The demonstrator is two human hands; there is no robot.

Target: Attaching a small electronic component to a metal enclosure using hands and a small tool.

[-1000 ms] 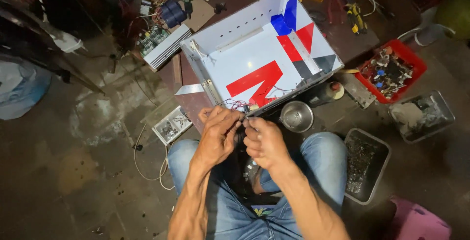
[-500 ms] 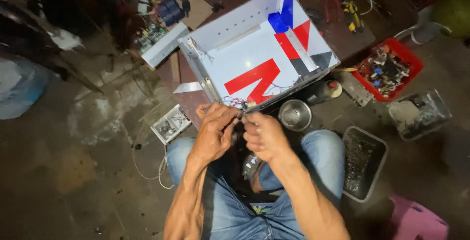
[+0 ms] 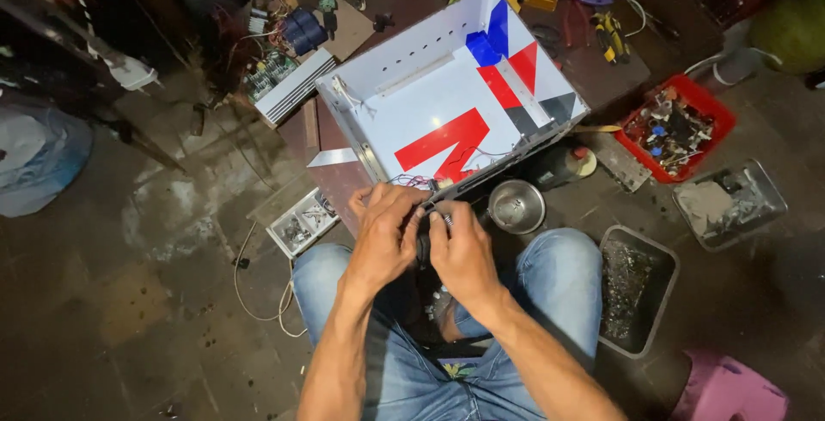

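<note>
A white open metal case (image 3: 430, 103) with red, blue and grey shapes on its floor lies tilted in front of my knees. Thin coloured wires (image 3: 411, 182) spill over its near edge. My left hand (image 3: 384, 234) and my right hand (image 3: 461, 249) meet at that edge, fingers curled together around a small dark part between them; what it is stays hidden by the fingers. Both hands touch each other above my lap.
A shiny metal cup (image 3: 516, 206) stands right of my hands. A red tray (image 3: 677, 129) of small parts, a grey bin (image 3: 634, 288) and a clear tray (image 3: 729, 202) sit to the right. A small compartment box (image 3: 301, 222) and a circuit board (image 3: 271, 73) lie left.
My hands have stayed pressed together at the case's near edge, with small finger shifts only. The view has drifted slightly.
</note>
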